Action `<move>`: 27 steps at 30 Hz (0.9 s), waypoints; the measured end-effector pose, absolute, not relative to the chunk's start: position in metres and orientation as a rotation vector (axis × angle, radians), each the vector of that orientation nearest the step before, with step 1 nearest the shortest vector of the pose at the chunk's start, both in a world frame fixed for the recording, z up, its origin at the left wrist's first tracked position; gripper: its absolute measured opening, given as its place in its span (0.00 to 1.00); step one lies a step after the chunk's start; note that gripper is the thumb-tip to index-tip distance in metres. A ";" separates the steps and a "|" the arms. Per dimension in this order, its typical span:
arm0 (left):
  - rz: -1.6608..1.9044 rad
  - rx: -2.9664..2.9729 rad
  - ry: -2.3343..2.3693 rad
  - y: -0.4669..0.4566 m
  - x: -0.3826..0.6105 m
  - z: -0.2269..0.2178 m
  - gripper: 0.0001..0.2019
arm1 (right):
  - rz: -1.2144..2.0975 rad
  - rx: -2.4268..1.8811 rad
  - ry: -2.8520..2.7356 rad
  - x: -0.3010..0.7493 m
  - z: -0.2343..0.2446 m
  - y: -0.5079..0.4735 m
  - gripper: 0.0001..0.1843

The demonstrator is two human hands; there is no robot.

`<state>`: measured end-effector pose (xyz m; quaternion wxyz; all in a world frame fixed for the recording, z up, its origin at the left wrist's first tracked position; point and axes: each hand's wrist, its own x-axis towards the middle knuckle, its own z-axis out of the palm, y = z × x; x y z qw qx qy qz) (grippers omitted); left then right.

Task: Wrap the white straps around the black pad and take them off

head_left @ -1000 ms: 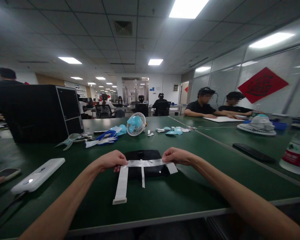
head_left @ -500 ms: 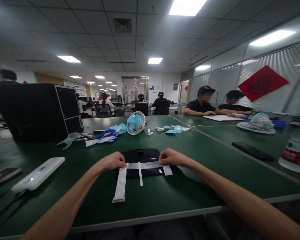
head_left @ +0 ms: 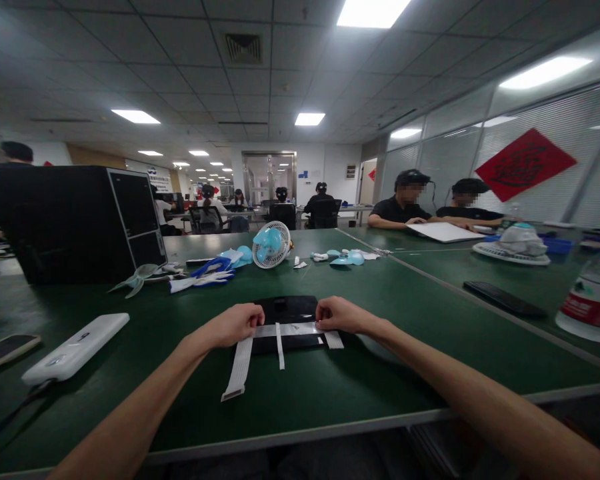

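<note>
A black flat panel [head_left: 291,308] lies on the green table in front of me, with a white ribbon cable [head_left: 289,329] running across it. The cable's left tail [head_left: 241,370] hangs down toward me and ends in a connector. A narrow white strip [head_left: 280,347] crosses its middle. At the cable's left part, my left hand [head_left: 243,323] is closed with thumb and fingertips pinched on it. My right hand [head_left: 344,315] pinches its right part, and a short tail [head_left: 335,340] sticks out below. The fingers hide the exact grip points.
A white power bank [head_left: 76,349] with a cord and a phone [head_left: 7,353] lie left. Behind the panel are a small fan [head_left: 271,245], gloves [head_left: 209,275] and blue blades. A black computer case [head_left: 75,223] stands left; a dark phone [head_left: 503,299] and bottle [head_left: 593,300] are right.
My left hand has slid slightly right along the cable, and its left tail has tilted a little. My right hand is nearly unmoved. A co-worker at right has lifted a white board's edge.
</note>
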<state>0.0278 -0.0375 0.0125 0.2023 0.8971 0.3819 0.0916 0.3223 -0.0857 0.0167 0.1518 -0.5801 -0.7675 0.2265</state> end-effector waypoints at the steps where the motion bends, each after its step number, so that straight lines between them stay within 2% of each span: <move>1: 0.266 2.546 0.985 -0.040 0.030 0.013 0.13 | 0.662 -1.664 -2.200 0.322 0.018 -0.087 0.12; 6: 0.203 2.614 0.800 -0.044 0.033 0.015 0.19 | 0.625 -1.644 -2.263 0.317 0.024 -0.093 0.09; 11: 0.191 2.622 0.801 -0.042 0.033 0.011 0.21 | 0.324 -1.369 -2.451 0.294 0.021 -0.101 0.12; 15: 0.193 2.599 0.820 -0.040 0.034 0.008 0.20 | 0.221 -1.138 -2.636 0.270 0.017 -0.106 0.17; 27: 0.177 2.659 0.792 -0.041 0.036 0.009 0.20 | 0.041 -1.055 -2.749 0.261 0.013 -0.118 0.20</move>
